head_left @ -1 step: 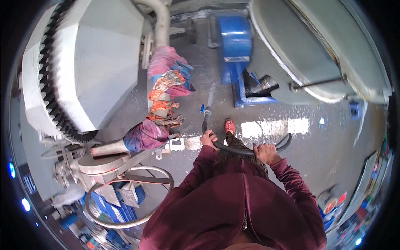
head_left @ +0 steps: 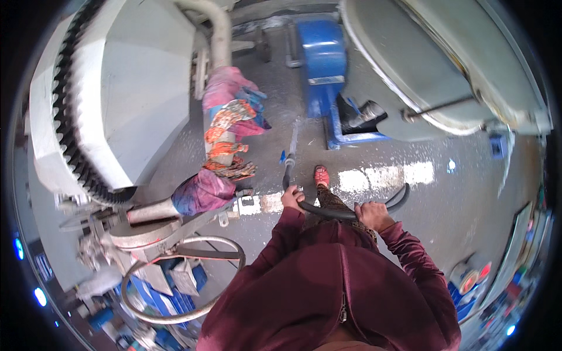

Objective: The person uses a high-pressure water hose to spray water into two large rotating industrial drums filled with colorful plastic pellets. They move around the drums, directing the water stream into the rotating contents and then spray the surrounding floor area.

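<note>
I hold a black hose (head_left: 336,212) in front of me with both hands. My left hand (head_left: 291,199) grips it just behind the nozzle end (head_left: 287,169), which has a small blue valve. A thin stream of water (head_left: 294,133) shoots forward from it over the wet concrete floor (head_left: 410,245). My right hand (head_left: 372,215) grips the hose further back, and beyond it the hose curves up to the right (head_left: 403,196). Both sleeves are maroon. My foot in a red sandal (head_left: 321,175) stands just beyond the hose.
A large grey mixer drum with a toothed gear ring (head_left: 88,111) fills the left. A second drum (head_left: 421,64) is at upper right above a blue motor frame (head_left: 321,58). Colourful cloths (head_left: 229,131) hang on a pipe. A metal hand wheel (head_left: 181,281) is at lower left.
</note>
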### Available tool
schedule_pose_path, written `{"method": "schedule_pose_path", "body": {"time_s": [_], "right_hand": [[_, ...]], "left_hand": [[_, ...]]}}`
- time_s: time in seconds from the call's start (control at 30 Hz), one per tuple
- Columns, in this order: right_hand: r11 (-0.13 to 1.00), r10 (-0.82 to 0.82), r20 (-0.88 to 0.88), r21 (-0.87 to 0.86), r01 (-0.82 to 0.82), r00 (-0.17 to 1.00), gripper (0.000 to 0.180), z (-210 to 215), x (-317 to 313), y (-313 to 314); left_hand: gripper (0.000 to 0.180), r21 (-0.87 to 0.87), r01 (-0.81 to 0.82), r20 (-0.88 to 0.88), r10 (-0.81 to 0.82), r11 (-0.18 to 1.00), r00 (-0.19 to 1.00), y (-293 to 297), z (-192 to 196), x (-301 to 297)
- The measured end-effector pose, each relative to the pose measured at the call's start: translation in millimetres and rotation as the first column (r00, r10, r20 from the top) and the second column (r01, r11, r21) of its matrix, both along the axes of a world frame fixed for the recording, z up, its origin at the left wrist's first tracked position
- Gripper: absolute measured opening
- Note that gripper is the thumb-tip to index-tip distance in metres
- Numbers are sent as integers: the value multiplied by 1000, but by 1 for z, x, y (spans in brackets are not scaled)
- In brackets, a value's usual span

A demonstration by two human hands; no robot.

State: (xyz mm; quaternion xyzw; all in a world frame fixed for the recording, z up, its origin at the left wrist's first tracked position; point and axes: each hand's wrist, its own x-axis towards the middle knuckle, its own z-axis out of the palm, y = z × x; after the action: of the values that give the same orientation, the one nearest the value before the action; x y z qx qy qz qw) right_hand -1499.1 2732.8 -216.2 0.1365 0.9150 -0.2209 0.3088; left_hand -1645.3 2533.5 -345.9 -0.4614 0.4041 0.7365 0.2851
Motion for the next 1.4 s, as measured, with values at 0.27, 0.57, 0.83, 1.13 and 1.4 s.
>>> {"method": "schedule_pose_path", "body": {"time_s": [0.27, 0.57, 0.83, 1.13, 1.4], "right_hand": [[989, -125, 6, 79, 124, 992, 28, -6, 134, -80], [733, -662, -38, 175, 657, 749, 47, 43, 294, -132], [370, -882, -229, 205, 906, 412, 44, 56, 418, -98], [142, -880, -422, 204, 969, 218, 29, 11, 606, 39], [0, -830, -556, 74, 997, 41, 43, 31, 706, 172]], "left_hand": [[15, 169, 261, 89, -279, 950, 956, -55, -36, 109], [23, 524, 534, 133, -684, 663, 718, 1, -14, 223], [22, 643, 746, -77, -955, 171, 285, 153, 36, 322], [18, 499, 862, -169, -965, 94, 203, 340, 74, 505], [17, 621, 763, -173, -919, 178, 355, 467, 110, 601]]}}
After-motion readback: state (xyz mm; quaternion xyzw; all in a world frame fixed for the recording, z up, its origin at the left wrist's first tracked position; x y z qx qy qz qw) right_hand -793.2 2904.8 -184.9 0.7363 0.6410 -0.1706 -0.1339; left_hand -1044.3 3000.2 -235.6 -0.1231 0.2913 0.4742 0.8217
